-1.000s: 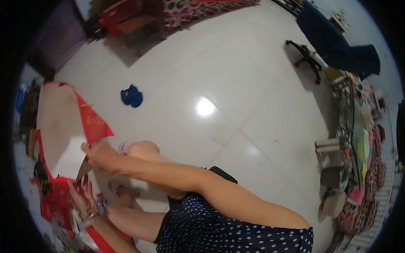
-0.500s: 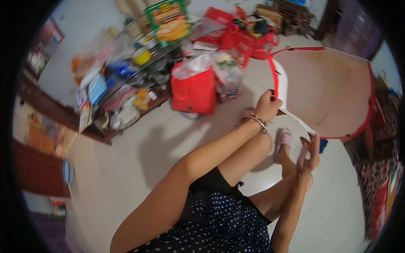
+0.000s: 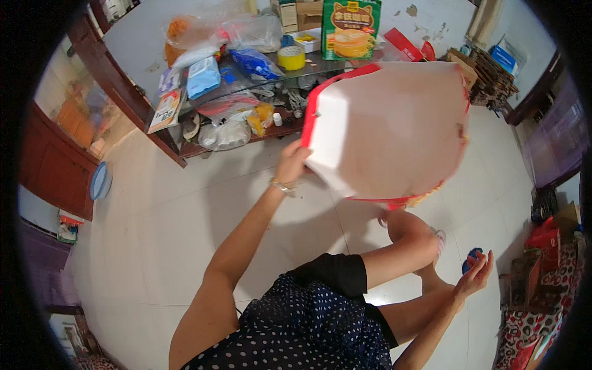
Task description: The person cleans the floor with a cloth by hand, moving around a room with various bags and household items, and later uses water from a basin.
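My left hand [image 3: 292,163] is closed on the left edge of a large piece of cardboard [image 3: 401,129], which looks like an opened-out box. Its broad face is pale brown, with a white flap beside my fingers and a bright red border. The cardboard hangs in the air over the floor and covers part of the shelf behind it. Lower right, my right hand [image 3: 475,277] is apart from the cardboard, over my leg, with its fingers stretched and holding nothing. Close to those fingers, a small dark blue thing [image 3: 472,259] shows on the floor.
Ahead stands a glass shelf [image 3: 231,86] with plastic bags, a roll of yellow tape [image 3: 291,58] and a green pouch [image 3: 351,29]. Flattened cardboard [image 3: 493,77] is stacked far right. Boxes and patterned cloth [image 3: 524,327] line the right side. A blue basin [image 3: 100,180] stands left.
My left hand has swung the cardboard to the left, and it now hides the red bags. My right hand has moved down and right, away from the cardboard's lower edge.
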Demonstrator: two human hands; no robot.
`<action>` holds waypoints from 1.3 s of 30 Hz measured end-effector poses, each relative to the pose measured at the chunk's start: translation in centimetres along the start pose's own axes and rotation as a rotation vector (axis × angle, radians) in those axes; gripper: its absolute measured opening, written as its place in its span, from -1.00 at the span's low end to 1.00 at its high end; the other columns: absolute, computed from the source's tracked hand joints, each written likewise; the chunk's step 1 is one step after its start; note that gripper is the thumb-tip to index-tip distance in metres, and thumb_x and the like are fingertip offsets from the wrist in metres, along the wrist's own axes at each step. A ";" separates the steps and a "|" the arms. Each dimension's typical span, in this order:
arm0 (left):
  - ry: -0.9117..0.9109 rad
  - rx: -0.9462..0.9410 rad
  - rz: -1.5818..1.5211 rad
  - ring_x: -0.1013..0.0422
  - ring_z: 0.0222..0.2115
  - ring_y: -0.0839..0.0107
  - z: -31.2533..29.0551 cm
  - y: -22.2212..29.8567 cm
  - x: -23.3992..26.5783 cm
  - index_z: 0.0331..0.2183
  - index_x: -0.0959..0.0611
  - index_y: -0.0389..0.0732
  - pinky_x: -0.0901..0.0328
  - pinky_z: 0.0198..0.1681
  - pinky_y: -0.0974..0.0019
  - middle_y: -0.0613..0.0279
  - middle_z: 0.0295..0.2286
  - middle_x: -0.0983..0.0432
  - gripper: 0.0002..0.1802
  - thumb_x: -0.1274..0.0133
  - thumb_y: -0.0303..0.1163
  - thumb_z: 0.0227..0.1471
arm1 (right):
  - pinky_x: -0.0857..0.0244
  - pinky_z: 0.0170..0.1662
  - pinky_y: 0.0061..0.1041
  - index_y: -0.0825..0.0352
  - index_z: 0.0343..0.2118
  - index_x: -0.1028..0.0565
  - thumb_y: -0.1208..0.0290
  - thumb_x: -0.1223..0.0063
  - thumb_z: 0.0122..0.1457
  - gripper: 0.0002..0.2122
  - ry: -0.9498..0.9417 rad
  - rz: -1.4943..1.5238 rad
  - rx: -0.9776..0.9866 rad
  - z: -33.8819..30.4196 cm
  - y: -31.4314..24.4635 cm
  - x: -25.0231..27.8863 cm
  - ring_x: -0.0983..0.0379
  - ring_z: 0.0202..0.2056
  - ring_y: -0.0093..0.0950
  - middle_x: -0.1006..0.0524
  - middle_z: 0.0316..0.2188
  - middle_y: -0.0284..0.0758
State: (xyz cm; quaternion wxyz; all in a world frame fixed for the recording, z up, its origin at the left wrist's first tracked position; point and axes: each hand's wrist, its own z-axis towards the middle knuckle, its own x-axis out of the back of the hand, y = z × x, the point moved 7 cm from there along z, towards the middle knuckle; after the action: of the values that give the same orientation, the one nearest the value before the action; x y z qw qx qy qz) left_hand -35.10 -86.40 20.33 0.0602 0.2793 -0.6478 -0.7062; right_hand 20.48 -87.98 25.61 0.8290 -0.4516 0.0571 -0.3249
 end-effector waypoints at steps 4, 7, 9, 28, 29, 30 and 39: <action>0.191 0.214 0.211 -0.40 -0.57 0.48 -4.6 0.6 13.5 -0.27 -0.52 -0.27 -0.37 -0.56 0.37 0.31 -0.53 -0.43 -0.70 0.08 -0.32 -0.06 | -0.29 -0.43 -0.69 0.38 -0.09 -0.36 0.36 0.17 0.20 -0.72 0.007 -0.037 -0.010 0.2 0.2 0.2 -0.35 -0.54 -0.67 -0.50 -0.44 -0.30; 0.340 0.243 0.178 -0.43 -0.57 0.36 -8.2 0.3 22.5 -0.43 -0.50 -0.25 -0.42 -0.50 0.25 0.21 -0.54 -0.45 -0.82 0.09 -0.36 -0.09 | -0.31 -0.48 -0.65 0.43 -0.15 -0.38 0.39 0.15 0.19 -0.75 0.037 -0.027 -0.070 0.5 0.4 0.2 -0.36 -0.57 -0.61 -0.48 -0.47 -0.28; 0.463 0.297 0.195 -0.41 -0.57 0.33 -10.9 0.0 26.0 -0.46 -0.47 -0.25 -0.42 -0.47 0.18 0.21 -0.53 -0.41 -0.83 0.06 -0.35 -0.12 | -0.30 -0.49 -0.68 0.41 -0.18 -0.42 0.36 0.17 0.20 -0.76 0.053 -0.092 0.015 0.8 -0.2 0.3 -0.37 -0.60 -0.65 -0.50 -0.51 -0.31; 0.361 0.134 0.609 -0.42 -0.39 0.13 -6.7 -8.7 31.2 -0.23 -0.39 -0.46 -0.45 -0.30 0.24 -0.07 -0.32 -0.40 -0.62 0.07 -0.33 0.00 | -0.23 -0.58 -0.70 0.44 -0.33 -0.46 0.39 0.17 0.19 -0.78 0.321 -0.073 -0.088 0.2 -2.7 10.3 -0.38 -0.63 -0.60 -0.49 -0.58 -0.27; 0.453 0.337 0.282 -0.41 -0.35 0.18 -6.0 -11.2 30.4 -0.23 -0.39 -0.43 -0.43 -0.28 0.23 -0.05 -0.30 -0.40 -0.67 0.05 -0.40 -0.02 | -0.24 -0.58 -0.69 0.45 -0.33 -0.45 0.39 0.18 0.19 -0.78 0.340 -0.016 -0.074 0.3 -1.9 11.8 -0.39 -0.63 -0.58 -0.49 -0.58 -0.25; 0.504 0.567 -0.038 -0.40 -0.31 0.23 -5.2 -13.9 28.4 -0.24 -0.40 -0.40 -0.41 -0.25 0.23 -0.02 -0.28 -0.39 -0.72 0.04 -0.46 -0.03 | -0.25 -0.58 -0.67 0.44 -0.32 -0.45 0.39 0.17 0.19 -0.78 0.353 0.024 -0.073 0.3 -1.3 13.0 -0.39 -0.63 -0.57 -0.49 -0.58 -0.24; 0.092 0.865 0.335 -0.41 -0.31 0.29 -0.6 -20.7 14.1 -0.24 -0.42 -0.34 -0.39 -0.28 0.26 0.04 -0.30 -0.42 -0.75 0.04 -0.47 -0.02 | -0.29 -0.50 -0.67 0.43 -0.30 -0.44 0.43 0.11 0.15 -0.82 0.676 0.021 -0.371 -0.4 4.0 23.7 -0.42 -0.58 -0.55 -0.50 -0.51 -0.27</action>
State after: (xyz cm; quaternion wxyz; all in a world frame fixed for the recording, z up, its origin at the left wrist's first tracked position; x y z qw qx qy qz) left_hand -40.87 -90.10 -3.81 0.0800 0.2013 -0.9157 -0.3386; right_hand 40.79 -100.69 26.92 0.6709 -0.4607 0.3896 -0.4312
